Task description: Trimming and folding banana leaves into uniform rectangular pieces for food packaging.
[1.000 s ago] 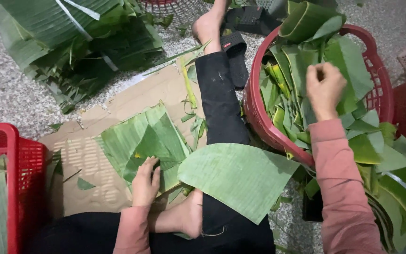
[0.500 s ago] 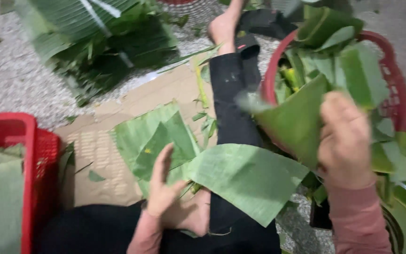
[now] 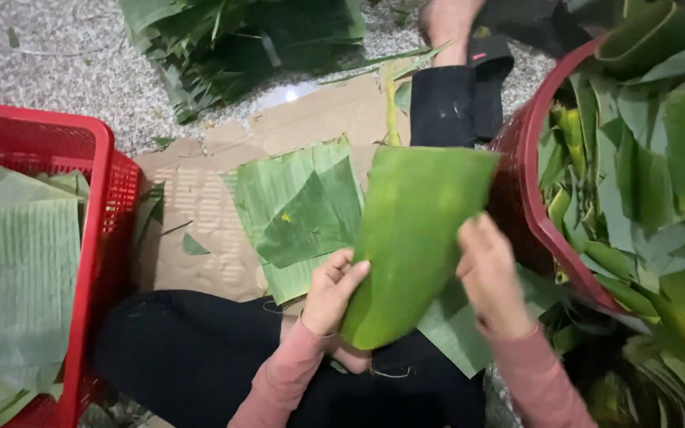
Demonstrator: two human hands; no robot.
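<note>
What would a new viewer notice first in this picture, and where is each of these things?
First comes the large green leaf piece in the middle, held between the left hand and the right hand above the person's lap. On the right, a dark red round basket is crammed with cut leaves, and on the left a bright red crate holds flat stacked leaves. More leaf pieces lie on cardboard between them.

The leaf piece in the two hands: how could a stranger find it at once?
Start at the round red basket full of leaves on the right. Just left of it, above the lap, the left hand and right hand hold one leaf piece. Unlike the flat stacked leaves on the cardboard, it is lifted and curved.
</note>
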